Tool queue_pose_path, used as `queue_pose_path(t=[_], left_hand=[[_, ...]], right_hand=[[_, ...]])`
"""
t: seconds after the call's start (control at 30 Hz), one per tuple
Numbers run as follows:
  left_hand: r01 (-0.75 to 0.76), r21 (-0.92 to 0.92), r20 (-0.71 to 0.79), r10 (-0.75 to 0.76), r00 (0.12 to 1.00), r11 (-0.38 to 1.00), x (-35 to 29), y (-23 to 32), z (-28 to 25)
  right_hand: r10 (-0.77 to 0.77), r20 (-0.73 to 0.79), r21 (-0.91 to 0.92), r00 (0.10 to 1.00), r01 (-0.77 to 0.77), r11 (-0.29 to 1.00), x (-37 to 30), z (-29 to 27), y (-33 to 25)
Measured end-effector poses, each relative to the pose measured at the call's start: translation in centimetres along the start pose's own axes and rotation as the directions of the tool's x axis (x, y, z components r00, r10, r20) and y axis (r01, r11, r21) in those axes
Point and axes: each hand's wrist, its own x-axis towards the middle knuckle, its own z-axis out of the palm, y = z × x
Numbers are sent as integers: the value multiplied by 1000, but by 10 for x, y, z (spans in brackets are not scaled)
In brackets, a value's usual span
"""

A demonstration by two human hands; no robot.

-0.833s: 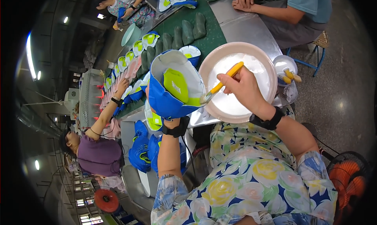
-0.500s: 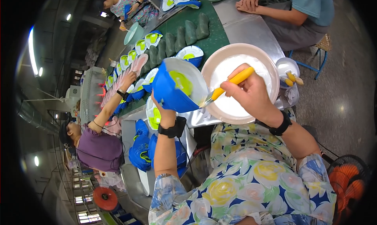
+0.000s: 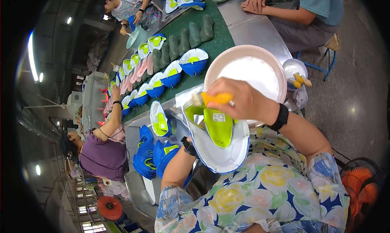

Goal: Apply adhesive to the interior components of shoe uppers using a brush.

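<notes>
In front of my body a shoe upper (image 3: 239, 145), white inside with blue edging and a lime-green tongue, is tilted with its opening toward me. My left forearm (image 3: 174, 168) runs behind it; the left hand is hidden but holds the upper from underneath. My right hand (image 3: 242, 101) grips a brush (image 3: 217, 98) by its yellow handle. The bristles are at the upper's far left edge; whether they touch it I cannot tell. Beyond my right hand stands a pale pink basin (image 3: 208, 70) of white liquid (image 3: 256, 70).
Blue uppers (image 3: 194, 62) and dark green shoe lasts (image 3: 207, 28) stand in rows on a green surface (image 3: 225, 34). More uppers (image 3: 145, 153) lie at left. A small tub (image 3: 294, 66) with yellow-handled brushes is right of the basin. Co-workers (image 3: 103, 153) sit around; a fan (image 3: 361, 184) stands lower right.
The upper has come nearer and rightward and turned so its inside faces me. My right hand has moved left with the brush. The purple-topped co-worker's arm has drawn back, and a pink piece now lies in the row.
</notes>
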Motion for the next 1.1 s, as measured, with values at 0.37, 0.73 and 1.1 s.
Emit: queue_pose_path(t=[0.37, 0.73, 1.1], left_hand=[[-354, 131, 200, 325, 924, 926, -10, 11, -38], [-275, 138, -25, 281, 959, 952, -19, 22, -59], [-231, 90, -264, 246, 933, 969, -33, 24, -79]], right_hand=[[526, 62, -74, 848, -522, 850, -12, -20, 15], [78, 62, -123, 995, -70, 990, 1, -17, -8], [105, 151, -209, 983, -72, 975, -14, -17, -21]])
